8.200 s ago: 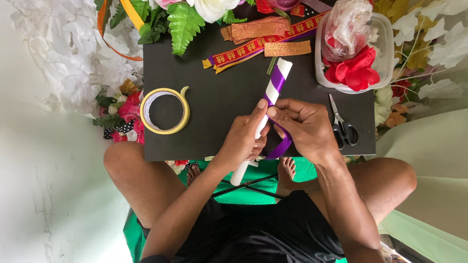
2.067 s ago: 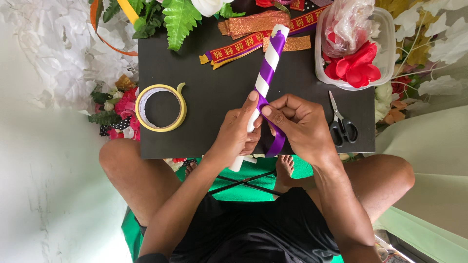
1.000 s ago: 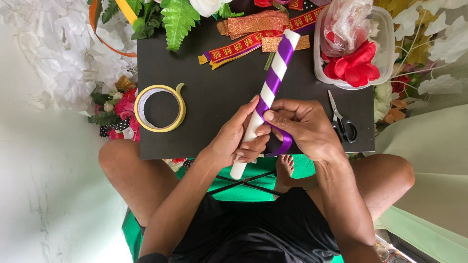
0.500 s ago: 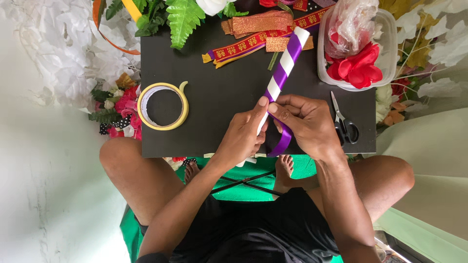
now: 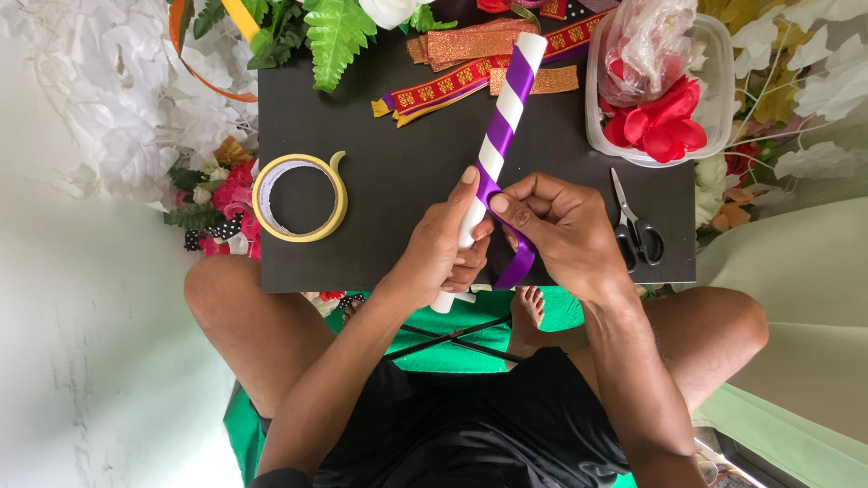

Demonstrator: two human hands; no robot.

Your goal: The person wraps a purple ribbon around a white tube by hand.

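Observation:
A white tube slants across the black board, its upper part spiralled with purple ribbon. My left hand grips the tube's lower half, thumb up along it. My right hand pinches the loose ribbon where it meets the tube; the ribbon's tail hangs down below my fingers. The tube's bottom end sticks out under my left hand.
A yellow tape roll lies left on the board, black-handled scissors right. A clear tub holds red petals and plastic. Patterned and glittery ribbons, green fern leaves and white artificial flowers surround the board.
The purple spiral has crept further down the tube over the frames. The tube has tilted and swung slightly as my hands turned it; my right hand keeps drawing the ribbon around.

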